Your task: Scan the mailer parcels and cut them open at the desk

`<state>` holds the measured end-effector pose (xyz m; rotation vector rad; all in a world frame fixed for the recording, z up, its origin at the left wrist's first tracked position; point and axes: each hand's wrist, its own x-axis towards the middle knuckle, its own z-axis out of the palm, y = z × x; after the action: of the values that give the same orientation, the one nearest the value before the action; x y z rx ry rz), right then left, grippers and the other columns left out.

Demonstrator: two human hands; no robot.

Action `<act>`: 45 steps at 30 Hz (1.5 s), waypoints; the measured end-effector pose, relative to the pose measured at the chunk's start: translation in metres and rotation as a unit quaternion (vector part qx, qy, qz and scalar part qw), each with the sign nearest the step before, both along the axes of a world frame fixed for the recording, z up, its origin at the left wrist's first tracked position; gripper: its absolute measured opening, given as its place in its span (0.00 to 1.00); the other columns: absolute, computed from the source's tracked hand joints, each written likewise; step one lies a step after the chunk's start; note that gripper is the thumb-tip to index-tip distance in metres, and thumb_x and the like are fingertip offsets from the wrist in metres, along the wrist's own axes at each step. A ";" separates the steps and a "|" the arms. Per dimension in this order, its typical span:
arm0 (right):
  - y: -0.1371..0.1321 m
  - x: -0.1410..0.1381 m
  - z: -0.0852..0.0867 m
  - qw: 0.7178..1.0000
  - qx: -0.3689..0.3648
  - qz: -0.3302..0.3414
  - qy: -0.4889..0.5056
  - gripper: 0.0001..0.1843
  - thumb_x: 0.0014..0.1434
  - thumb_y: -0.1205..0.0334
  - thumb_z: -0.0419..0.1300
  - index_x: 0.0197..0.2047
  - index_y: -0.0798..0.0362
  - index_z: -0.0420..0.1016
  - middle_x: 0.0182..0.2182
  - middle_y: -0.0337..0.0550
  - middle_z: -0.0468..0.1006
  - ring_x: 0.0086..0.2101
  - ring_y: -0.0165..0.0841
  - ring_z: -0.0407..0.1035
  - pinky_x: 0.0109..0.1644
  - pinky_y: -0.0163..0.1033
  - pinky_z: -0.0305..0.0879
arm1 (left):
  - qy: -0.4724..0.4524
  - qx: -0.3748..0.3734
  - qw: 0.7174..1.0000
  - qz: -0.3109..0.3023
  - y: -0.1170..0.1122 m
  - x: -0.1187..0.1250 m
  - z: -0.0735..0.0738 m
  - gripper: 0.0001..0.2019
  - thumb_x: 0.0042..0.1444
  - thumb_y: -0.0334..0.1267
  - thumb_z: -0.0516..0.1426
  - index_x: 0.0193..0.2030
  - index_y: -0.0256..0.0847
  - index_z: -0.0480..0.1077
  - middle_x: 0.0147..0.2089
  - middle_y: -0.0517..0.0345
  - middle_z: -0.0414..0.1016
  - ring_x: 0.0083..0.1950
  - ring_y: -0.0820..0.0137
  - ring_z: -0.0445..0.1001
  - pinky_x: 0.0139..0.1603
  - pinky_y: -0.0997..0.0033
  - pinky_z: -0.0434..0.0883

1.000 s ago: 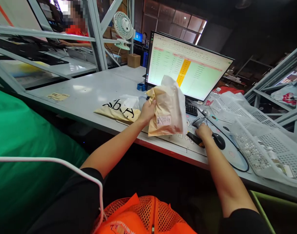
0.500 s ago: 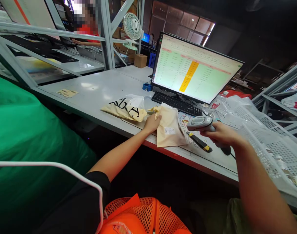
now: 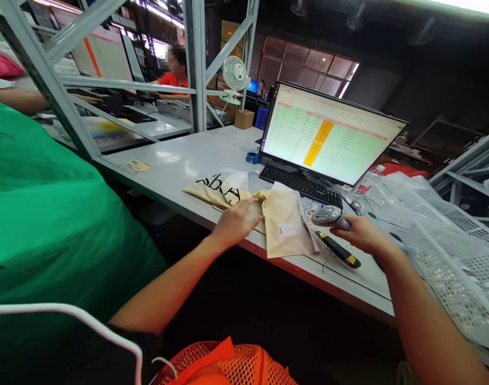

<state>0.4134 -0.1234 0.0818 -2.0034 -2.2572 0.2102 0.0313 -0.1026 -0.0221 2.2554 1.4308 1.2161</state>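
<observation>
A tan paper parcel (image 3: 286,227) with a small white barcode label lies flat on the grey table (image 3: 176,160) near its front edge. My left hand (image 3: 236,222) rests on the parcel's left end, fingers stretched out flat. My right hand (image 3: 358,234) grips a grey barcode scanner (image 3: 328,215), held just right of the parcel and pointing toward it. A black and yellow utility knife (image 3: 340,250) lies on the table under the scanner. A second tan bag with black lettering (image 3: 216,190) lies just behind my left hand.
A monitor (image 3: 330,136) showing a spreadsheet and a black keyboard (image 3: 300,184) stand behind the parcel. White perforated plastic baskets (image 3: 440,235) fill the right. A green sack (image 3: 47,214) stands at left. Metal shelving, a small fan (image 3: 234,75) and another person are behind.
My left hand lowered the parcel from in front of the monitor onto the table and now lies flat on it. My right hand picked up the scanner and holds it beside the parcel.
</observation>
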 end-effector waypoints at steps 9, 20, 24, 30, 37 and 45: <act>0.049 0.046 -0.082 0.972 0.053 -0.199 -0.110 0.18 0.71 0.53 0.58 0.56 0.55 0.74 0.51 0.54 0.80 0.51 0.45 0.76 0.50 0.41 0.67 | 0.194 -0.142 0.970 0.021 0.099 -0.115 -0.013 0.59 0.46 0.59 0.69 0.80 0.37 0.50 0.81 0.39 0.46 0.82 0.42 0.44 0.79 0.43 0.48; 0.052 0.045 -0.110 0.972 0.063 -0.205 -0.094 0.22 0.70 0.53 0.56 0.63 0.52 0.68 0.53 0.55 0.79 0.52 0.50 0.76 0.51 0.47 0.70 | 0.137 -0.048 0.987 0.065 0.106 -0.148 -0.009 0.24 0.53 0.57 0.54 0.49 0.45 0.77 0.53 0.47 0.82 0.55 0.51 0.80 0.62 0.57 0.71; 0.052 0.046 -0.109 0.972 0.060 -0.213 -0.077 0.22 0.69 0.53 0.57 0.63 0.52 0.68 0.52 0.55 0.80 0.52 0.50 0.76 0.51 0.47 0.70 | 0.040 0.051 0.983 0.169 0.105 -0.134 0.010 0.14 0.58 0.53 0.51 0.35 0.47 0.67 0.27 0.58 0.69 0.32 0.59 0.72 0.44 0.59 0.72; 0.052 0.048 -0.110 0.972 0.059 -0.218 -0.065 0.23 0.69 0.52 0.58 0.64 0.51 0.68 0.51 0.56 0.80 0.52 0.49 0.76 0.52 0.47 0.69 | -0.398 0.181 0.885 0.159 0.094 -0.053 0.082 0.16 0.65 0.52 0.54 0.34 0.42 0.62 0.30 0.60 0.65 0.32 0.69 0.65 0.34 0.70 0.65; 0.047 0.047 -0.105 0.972 0.050 -0.221 -0.059 0.24 0.71 0.51 0.55 0.65 0.51 0.67 0.53 0.56 0.79 0.54 0.51 0.75 0.53 0.49 0.69 | -0.401 -0.084 0.912 0.013 0.076 0.073 0.042 0.16 0.61 0.52 0.53 0.36 0.40 0.69 0.33 0.56 0.74 0.34 0.67 0.71 0.35 0.70 0.69; 0.050 0.047 -0.105 0.970 0.064 -0.227 -0.061 0.26 0.71 0.54 0.55 0.68 0.55 0.65 0.56 0.60 0.78 0.54 0.52 0.75 0.55 0.49 0.69 | -0.362 -0.204 0.909 -0.043 0.073 0.106 -0.036 0.24 0.56 0.63 0.54 0.35 0.41 0.68 0.30 0.55 0.73 0.36 0.61 0.73 0.38 0.65 0.72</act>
<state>0.4609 -0.0739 -0.0233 -2.4418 -1.7473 -0.1020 0.1375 -0.0296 -0.0580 1.3525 1.1278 1.3573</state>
